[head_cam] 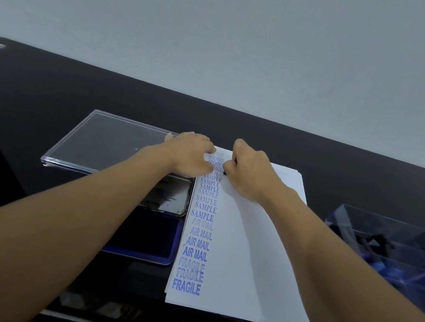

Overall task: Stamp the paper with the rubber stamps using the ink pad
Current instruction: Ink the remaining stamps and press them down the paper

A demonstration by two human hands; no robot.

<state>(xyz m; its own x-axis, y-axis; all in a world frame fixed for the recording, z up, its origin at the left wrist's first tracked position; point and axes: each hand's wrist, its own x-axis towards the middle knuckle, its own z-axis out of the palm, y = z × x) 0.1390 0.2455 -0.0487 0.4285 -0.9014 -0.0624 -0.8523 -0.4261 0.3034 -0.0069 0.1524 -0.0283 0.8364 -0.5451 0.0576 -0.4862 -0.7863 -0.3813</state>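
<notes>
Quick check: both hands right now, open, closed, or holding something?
Left hand: open, pressing flat on the white stamped paper sheet.
Right hand: grip closed on a small black rubber stamp.

Both forearms reached to mid-frame; the left hand lay flat, fingers spread; the right hand curled, pinching a dark stamp.

On your paper, one blue column down the left edge read, far to near: AMENDED three times, ends cut off by the stamp in your right hand; SAMPLE repeated, some faint; AIR MAIL four times; FRAGILE three times. Print on the ink pad lid was too blurred to read.
</notes>
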